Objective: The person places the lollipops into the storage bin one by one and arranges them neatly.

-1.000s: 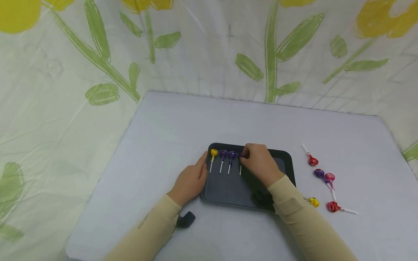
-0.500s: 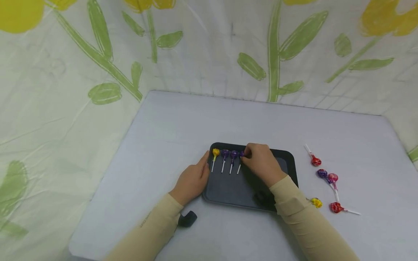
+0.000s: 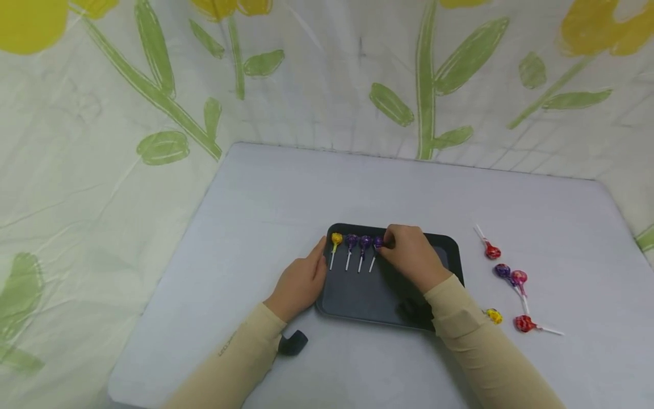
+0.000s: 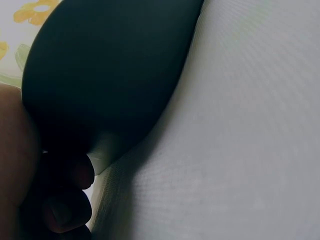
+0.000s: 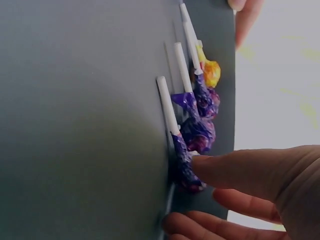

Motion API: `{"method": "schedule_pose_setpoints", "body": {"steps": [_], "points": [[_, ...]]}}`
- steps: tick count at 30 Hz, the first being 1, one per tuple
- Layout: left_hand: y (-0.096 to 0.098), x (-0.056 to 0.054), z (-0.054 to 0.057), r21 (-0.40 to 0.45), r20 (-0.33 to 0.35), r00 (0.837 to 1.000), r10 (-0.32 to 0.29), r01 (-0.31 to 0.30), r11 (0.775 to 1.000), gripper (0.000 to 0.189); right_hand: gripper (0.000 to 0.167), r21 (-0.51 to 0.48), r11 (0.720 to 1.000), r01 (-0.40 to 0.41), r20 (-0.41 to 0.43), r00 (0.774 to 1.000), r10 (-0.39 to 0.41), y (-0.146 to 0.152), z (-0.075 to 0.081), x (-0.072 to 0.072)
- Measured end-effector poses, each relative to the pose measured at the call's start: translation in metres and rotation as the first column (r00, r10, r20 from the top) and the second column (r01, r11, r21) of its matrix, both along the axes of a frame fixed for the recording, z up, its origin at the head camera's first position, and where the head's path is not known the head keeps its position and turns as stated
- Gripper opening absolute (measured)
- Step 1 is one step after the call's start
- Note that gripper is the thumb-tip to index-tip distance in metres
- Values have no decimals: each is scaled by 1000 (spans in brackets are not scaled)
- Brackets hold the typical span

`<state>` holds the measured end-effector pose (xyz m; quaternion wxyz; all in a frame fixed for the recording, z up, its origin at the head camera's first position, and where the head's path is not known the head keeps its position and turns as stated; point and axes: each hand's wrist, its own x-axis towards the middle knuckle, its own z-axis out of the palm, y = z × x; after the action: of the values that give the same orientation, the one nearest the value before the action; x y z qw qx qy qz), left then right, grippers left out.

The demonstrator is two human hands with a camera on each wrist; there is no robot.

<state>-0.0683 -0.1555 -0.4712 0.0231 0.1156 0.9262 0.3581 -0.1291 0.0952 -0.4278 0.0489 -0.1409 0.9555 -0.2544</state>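
Observation:
A dark grey tray lies on the table, with a row of lollipops along its far edge. A yellow lollipop is leftmost, followed by two purple lollipops. My right hand pinches a third purple lollipop by its wrapped head, at the right end of the row. Its white stick points toward the near side, slightly slanted. My left hand grips the tray's left edge, and in the left wrist view its curled fingers show at the tray's side.
Right of the tray lie loose lollipops: two red ones, a purple one, a pink one and a yellow one partly behind the right sleeve. A black curved object shows beside the left sleeve. A flowered sheet hangs behind the table.
The stick of the pinched purple lollipop has swung a little to the left, and more of its head shows. The left hand keeps its place on the tray edge.

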Motion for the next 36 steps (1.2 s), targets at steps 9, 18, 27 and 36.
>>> {"method": "schedule_pose_setpoints", "body": {"steps": [9, 18, 27, 36], "points": [[0, 0, -1, -9, -2, 1000, 11, -11, 1000, 54, 17, 48, 999, 9, 42, 999, -11, 10, 8, 4], [-1, 1, -3, 0, 2, 1000, 12, -12, 1000, 54, 20, 59, 998, 16, 50, 999, -19, 15, 13, 10], [0, 0, -2, 7, 2, 1000, 10, -10, 1000, 54, 22, 52, 999, 16, 32, 999, -17, 27, 14, 15], [1, 0, -4, -4, 6, 1000, 14, -14, 1000, 54, 22, -1, 998, 63, 13, 998, -63, 44, 17, 24]]}}
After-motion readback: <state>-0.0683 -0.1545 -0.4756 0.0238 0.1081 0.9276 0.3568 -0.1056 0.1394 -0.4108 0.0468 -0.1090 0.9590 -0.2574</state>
